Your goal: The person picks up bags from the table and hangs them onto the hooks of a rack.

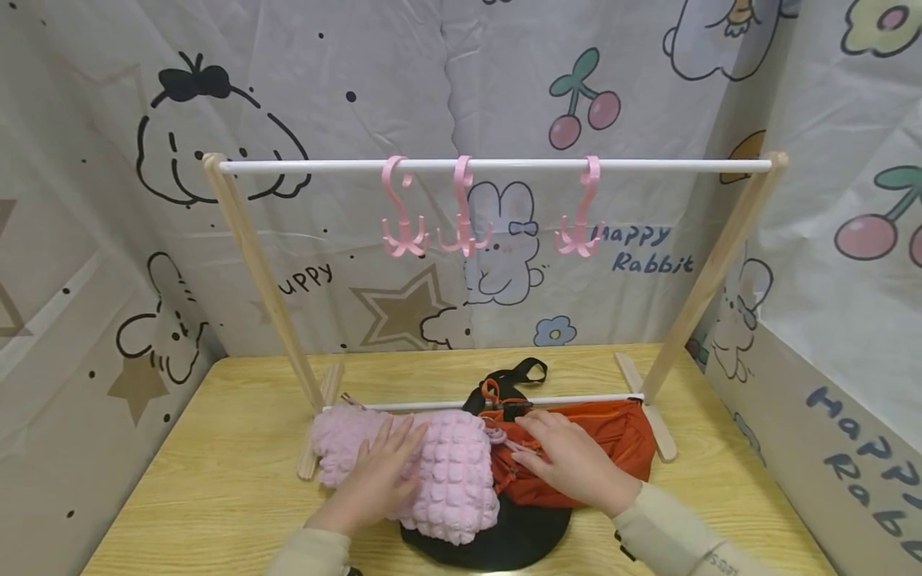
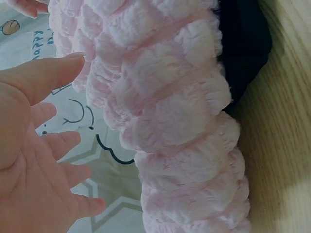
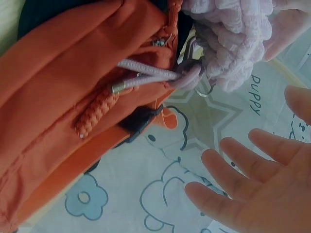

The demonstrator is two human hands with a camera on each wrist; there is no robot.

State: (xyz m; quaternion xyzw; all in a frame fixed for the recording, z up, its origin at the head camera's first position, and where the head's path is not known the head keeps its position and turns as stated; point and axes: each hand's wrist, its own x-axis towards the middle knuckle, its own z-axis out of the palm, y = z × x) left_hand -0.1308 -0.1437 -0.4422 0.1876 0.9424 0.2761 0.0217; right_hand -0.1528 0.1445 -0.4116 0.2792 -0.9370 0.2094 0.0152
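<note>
My left hand (image 1: 382,476) is over a puffy, quilted pink bag (image 1: 457,472), its fingers extended. In the left wrist view that hand (image 2: 43,150) has spread fingers and grips nothing. An orange bag (image 1: 619,432) with a black buckle (image 3: 138,121) and a braided zip pull (image 3: 97,114) lies to the right. Above it is my right hand (image 1: 576,464), fingers loosely extended; in the right wrist view this hand (image 3: 262,179) holds nothing. A pale purple cord (image 3: 150,70) trails from the pink bag across the orange one. Something black (image 1: 522,536) lies partly hidden beneath both bags.
A wooden rack with a white top rail (image 1: 519,166) stands behind the bags on the yellow wood-grain table (image 1: 194,480). Three pink hooks hang there: a left hook (image 1: 405,232), a middle hook (image 1: 464,232) and a right hook (image 1: 579,232). Patterned cloth (image 1: 346,120) encloses the table.
</note>
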